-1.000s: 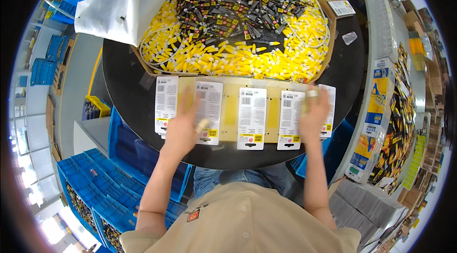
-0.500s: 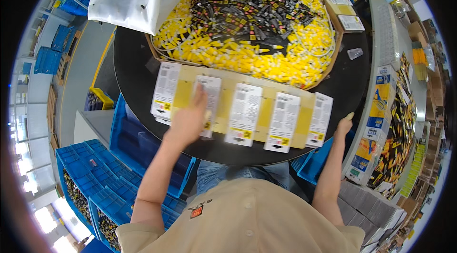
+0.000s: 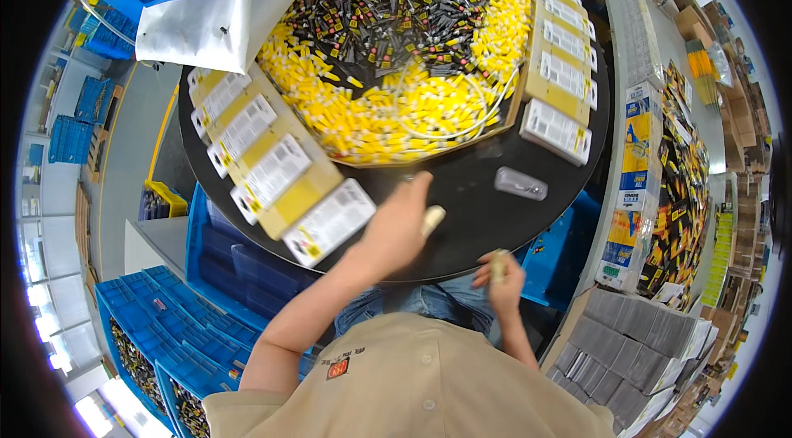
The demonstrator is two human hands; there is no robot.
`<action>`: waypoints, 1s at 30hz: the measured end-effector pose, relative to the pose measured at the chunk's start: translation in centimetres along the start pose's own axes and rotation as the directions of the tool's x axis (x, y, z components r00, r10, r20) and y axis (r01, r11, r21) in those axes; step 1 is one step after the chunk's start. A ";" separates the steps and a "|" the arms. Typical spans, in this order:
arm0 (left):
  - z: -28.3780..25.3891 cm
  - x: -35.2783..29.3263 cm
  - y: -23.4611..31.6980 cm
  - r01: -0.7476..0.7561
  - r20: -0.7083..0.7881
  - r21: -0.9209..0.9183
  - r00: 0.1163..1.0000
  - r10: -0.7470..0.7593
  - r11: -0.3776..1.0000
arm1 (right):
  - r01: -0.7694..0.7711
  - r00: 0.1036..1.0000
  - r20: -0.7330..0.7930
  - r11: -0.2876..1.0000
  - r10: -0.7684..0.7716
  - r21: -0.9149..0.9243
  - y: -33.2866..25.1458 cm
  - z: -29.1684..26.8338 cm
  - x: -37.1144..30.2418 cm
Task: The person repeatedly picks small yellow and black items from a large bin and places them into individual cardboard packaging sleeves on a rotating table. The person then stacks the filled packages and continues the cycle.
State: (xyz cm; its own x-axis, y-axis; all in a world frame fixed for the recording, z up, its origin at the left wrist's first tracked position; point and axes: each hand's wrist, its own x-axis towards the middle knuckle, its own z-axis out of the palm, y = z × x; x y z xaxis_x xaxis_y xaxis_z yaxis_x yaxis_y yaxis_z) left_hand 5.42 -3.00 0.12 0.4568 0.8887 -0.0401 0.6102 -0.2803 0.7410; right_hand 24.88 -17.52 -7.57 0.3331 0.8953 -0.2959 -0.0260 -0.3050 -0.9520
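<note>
Left hand: partly open, thumb apart, contact with the black table beneath unclear; white card just left of it. Right hand: fingers curled, whether gripping cannot be told; clear plastic piece beyond it.

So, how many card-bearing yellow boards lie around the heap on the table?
2: the left yellow board and right yellow board, flanking the heap; others may be hidden at its far side.

The table is black, the cards white, the tapered pieces yellow-and-white.
</note>
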 end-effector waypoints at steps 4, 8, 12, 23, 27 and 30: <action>2.9 -0.9 0.2 0.107 0.158 0.130 0.979 -0.127 0.986 | 0.385 0.789 -0.415 0.891 -0.453 -0.241 -1.5 -5.7 7.6; 1.8 -1.9 -2.6 0.317 0.060 0.281 0.936 -0.346 0.906 | -0.094 0.614 -0.601 0.708 -0.512 -0.700 -0.3 -11.4 16.2; -1.8 -4.0 -7.6 0.467 -0.180 0.411 0.884 -0.432 0.783 | -0.145 0.645 -0.761 0.966 -0.071 -0.213 1.8 -12.5 20.2; -9.9 -2.7 -21.0 0.598 -0.532 0.652 0.799 -0.280 0.467 | -0.036 0.652 -0.758 0.998 -0.010 -0.044 8.4 1.4 5.7; -13.4 -3.5 -22.4 0.481 -0.460 0.635 0.864 -0.205 0.604 | -0.043 0.699 -0.715 0.999 0.023 -0.011 7.3 3.5 3.8; -15.1 -3.3 -22.6 0.478 -0.524 0.545 0.836 -0.165 0.688 | -0.155 0.802 -0.588 0.987 0.102 -0.040 6.3 2.7 2.9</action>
State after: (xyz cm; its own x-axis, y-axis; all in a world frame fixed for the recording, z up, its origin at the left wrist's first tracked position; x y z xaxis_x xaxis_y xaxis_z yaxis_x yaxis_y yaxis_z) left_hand -19.65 5.83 -6.38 -0.0581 0.9790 0.1952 0.9915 0.0338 0.1253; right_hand 23.12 -15.99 -14.67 0.8188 0.4963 -0.2884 -0.0391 -0.4530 -0.8907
